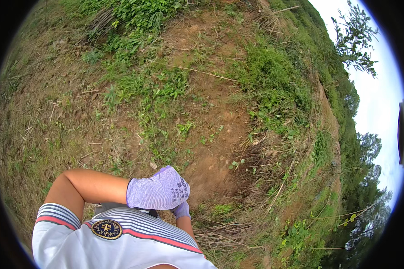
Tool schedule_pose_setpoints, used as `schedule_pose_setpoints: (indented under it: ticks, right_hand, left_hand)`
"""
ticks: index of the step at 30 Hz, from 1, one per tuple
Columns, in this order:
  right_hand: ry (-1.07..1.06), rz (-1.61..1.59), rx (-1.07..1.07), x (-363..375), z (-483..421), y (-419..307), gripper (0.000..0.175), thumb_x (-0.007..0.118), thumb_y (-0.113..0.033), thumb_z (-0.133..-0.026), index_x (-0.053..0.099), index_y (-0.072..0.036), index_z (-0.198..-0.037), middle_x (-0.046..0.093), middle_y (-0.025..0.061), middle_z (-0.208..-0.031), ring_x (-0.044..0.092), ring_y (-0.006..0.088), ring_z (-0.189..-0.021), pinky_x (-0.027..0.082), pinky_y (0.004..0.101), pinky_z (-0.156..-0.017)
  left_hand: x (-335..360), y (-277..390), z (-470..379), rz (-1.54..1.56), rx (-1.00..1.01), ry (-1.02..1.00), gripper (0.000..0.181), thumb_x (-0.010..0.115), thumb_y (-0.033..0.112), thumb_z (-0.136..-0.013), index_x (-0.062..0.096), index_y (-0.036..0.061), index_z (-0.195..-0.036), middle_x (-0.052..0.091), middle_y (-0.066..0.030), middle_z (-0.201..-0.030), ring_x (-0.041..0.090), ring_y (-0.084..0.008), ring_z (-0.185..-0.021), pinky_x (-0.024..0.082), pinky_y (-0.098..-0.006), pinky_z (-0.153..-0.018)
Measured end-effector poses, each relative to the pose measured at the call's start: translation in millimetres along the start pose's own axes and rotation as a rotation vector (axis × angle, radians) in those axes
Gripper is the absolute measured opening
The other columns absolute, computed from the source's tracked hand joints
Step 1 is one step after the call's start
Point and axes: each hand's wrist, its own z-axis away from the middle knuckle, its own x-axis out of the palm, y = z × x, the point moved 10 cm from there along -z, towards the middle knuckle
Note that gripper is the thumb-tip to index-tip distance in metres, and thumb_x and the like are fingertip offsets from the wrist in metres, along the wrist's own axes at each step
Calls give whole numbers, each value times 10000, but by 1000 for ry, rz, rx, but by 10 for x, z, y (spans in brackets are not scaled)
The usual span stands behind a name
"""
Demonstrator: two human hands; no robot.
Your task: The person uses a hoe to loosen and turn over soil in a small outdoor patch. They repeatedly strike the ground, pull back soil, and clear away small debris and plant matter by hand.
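Observation:
Both of my hands are close together in front of my waist, in purple-grey knit work gloves. My left hand [163, 190] is bent inward, its back turned up and bearing dark printed writing. Its fingers are curled out of sight, so I cannot tell if it holds anything. Under and beside it is my right hand [181, 210], mostly hidden by the left glove. Whether the two hands touch or share a grip cannot be made out. Below them is my white shirt [148, 248] with striped bands and a round badge.
Bare brown soil [215, 161] slopes before me. Leafy weeds [155, 84] grow left of it, and a brushy bank [276, 80] rises on the right. A long dry stalk [192, 69] lies across the ground. Dry cut stems [229, 233] are heaped right of my hands.

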Motion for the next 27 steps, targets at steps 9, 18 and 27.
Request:
schedule_pose_setpoints:
  ticks: [9, 18, 27]
  right_hand:
    - [-59, 140, -251, -621, -582, 71, 275, 521, -359, -853, 556, -129, -705, 541, 43, -595, 519, 197, -487, 403, 337, -413]
    - [83, -240, 44, -336, -275, 216, 250, 548, -347, -859, 564, -106, -798, 569, 49, -672, 568, 198, -571, 477, 336, -475]
    - [123, -281, 47, -312, -144, 158, 250, 545, -303, -860, 549, -56, -824, 587, 90, -670, 568, 246, -492, 500, 339, -434]
  left_hand:
    - [105, 85, -200, -69, -70, -398, 160, 561, 227, -786, 581, 69, -794, 573, -66, -608, 592, -226, -503, 358, -408, -396]
    - [84, 75, -148, -198, -80, -338, 363, 477, 389, -883, 588, 55, -798, 574, -91, -605, 590, -230, -506, 369, -397, -415]
    - [75, 108, -110, -123, -33, -286, 219, 523, 301, -836, 579, 96, -782, 566, -58, -612, 571, -219, -507, 348, -400, -422]
